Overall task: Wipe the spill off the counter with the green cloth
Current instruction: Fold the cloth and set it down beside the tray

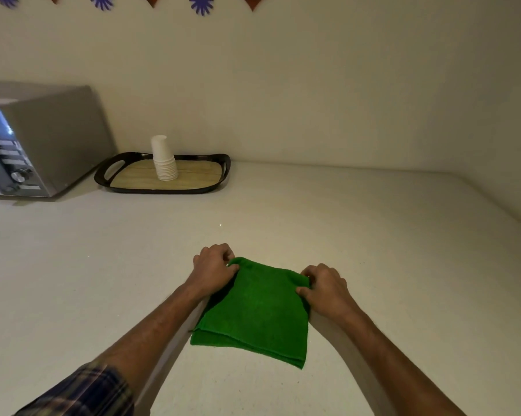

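A green cloth [254, 310] lies folded in two layers on the pale counter [373, 235], near its front edge. My left hand [212, 265] pinches the cloth's far left corner between thumb and fingers. My right hand [323, 288] pinches the far right corner the same way. The far edge of the cloth is lifted slightly between the two hands, while its near edge rests flat on the counter. No spill is clearly visible on the counter; only a few tiny bright specks [220, 225] show beyond the hands.
A grey microwave [40, 139] stands at the back left. Beside it a black-rimmed tray [223, 175] with a wooden base holds a stack of white paper cups [163, 159]. A wall runs along the back and the right side.
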The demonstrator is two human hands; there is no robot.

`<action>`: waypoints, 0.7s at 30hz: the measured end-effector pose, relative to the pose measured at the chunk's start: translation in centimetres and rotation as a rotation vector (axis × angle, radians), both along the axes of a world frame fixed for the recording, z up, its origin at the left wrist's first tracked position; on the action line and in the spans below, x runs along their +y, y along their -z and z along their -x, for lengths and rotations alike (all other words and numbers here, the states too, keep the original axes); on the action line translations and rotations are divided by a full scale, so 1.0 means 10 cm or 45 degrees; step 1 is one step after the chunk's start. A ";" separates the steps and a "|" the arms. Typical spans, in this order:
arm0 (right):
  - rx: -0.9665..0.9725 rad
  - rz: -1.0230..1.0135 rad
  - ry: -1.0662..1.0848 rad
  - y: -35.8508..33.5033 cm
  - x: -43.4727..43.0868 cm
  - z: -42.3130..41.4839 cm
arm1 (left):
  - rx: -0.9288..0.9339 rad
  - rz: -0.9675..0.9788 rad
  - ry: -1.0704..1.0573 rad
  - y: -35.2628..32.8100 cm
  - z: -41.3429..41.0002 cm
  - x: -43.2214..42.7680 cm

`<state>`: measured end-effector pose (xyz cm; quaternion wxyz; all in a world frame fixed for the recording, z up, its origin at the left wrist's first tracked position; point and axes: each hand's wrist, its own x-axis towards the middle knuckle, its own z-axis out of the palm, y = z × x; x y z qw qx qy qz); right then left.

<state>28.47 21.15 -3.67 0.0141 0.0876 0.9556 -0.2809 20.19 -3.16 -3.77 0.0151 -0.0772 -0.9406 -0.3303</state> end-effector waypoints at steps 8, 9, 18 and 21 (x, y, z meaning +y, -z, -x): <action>0.135 0.543 0.132 -0.03 -0.03 -0.21 | -0.163 -0.680 0.031 -0.08 -0.22 -0.15; 0.111 0.594 0.125 -0.03 -0.02 -0.23 | -0.211 -0.734 0.029 -0.09 -0.22 -0.19; 0.104 0.540 0.126 -0.05 -0.03 -0.21 | -0.361 -0.698 -0.007 -0.12 -0.22 -0.20; 0.152 0.585 0.109 -0.13 -0.04 -0.20 | -0.296 -0.663 -0.011 -0.19 -0.22 -0.20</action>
